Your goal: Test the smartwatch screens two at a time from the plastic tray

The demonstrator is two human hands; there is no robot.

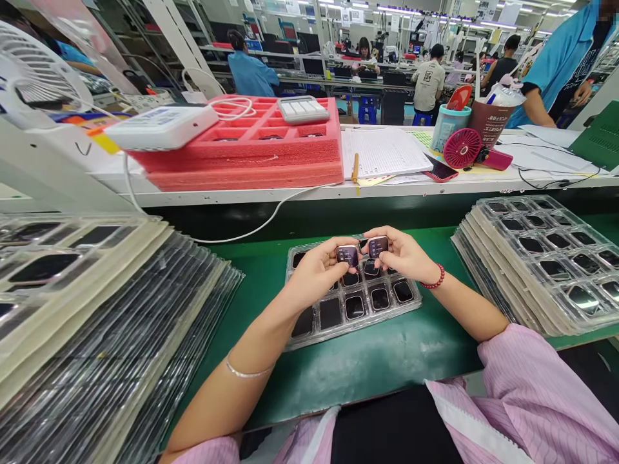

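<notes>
My left hand (316,269) is closed on a smartwatch case (347,256), a rounded square with a lit dark screen and no strap. Between the fingers and thumb of my right hand (400,253) is a second smartwatch case (378,246), its screen lit as well. I hold the two side by side, screens toward me, just above a clear plastic tray (355,330). In the tray's pockets lie several more watch cases (380,298) with dark screens. My hands hide part of its far rows.
Tall stacks of clear trays with watches stand at left (120,322) and right (536,258) on the green mat (338,380). On the shelf are red foam trays (242,161), papers (382,151), a phone (441,169) and a small pink fan (463,148). People sit beyond.
</notes>
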